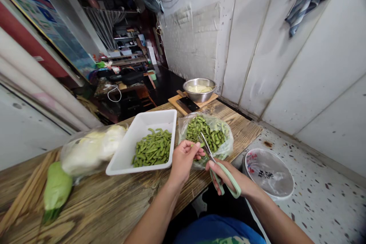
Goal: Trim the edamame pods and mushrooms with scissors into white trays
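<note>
Presently, left fingers point(195, 148) pinch what seems a green pod point(202, 145) — right fingers point(213, 165) grip green-handled scissors point(211, 156).

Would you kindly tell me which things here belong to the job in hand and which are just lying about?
In the job:
scissors in the right hand
green pod in the left hand
bag of pods
white tray

Apparently lying about:
green squash
bagged pale vegetables
metal bowl
wooden sticks

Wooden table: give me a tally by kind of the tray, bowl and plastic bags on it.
White tray: 1
Metal bowl: 1
Clear plastic bags: 2 (pod bag, bag around pale vegetables)
Total: 4
</note>
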### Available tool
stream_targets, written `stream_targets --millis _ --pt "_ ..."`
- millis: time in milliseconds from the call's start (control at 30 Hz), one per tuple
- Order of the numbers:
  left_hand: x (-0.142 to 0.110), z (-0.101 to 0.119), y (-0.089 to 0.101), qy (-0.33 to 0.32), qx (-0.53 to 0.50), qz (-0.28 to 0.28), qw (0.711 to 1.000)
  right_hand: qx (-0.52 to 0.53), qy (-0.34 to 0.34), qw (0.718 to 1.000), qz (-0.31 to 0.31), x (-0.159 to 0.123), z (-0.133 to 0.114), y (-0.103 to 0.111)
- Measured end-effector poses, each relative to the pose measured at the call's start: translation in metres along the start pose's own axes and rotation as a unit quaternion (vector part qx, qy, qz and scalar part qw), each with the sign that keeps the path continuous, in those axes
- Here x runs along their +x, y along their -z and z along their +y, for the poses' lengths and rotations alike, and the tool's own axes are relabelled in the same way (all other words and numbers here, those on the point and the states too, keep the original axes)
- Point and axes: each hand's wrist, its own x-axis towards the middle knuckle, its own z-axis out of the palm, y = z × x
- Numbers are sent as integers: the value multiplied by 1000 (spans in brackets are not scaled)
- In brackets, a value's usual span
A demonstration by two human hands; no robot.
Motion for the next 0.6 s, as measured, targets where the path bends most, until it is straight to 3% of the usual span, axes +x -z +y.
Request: stream_targets --millis 167,233,300,367,467,533,600 --pt "7 -1 7 -2 44 11 999 -29 -57 998 29 1 3 -2" --pt "13 1 19 -20 84 19 996 -16 -64 997 33 2 5 -3" --pt "17 7 36 -79 176 61 979 22 -56 997 44 2 7 -2" --pt "19 15 56 -167 328 140 919 83 -37 995 38 1 8 1" --pt "19 27 74 -256 531 218 777 170 -31 985 -2 1 10 5" --pt "21 29 74 -286 600 160 730 195 -41 980 -17 2 10 6" --pt "24 25 65 -291 640 14 711 184 -43 982 -17 2 9 6"
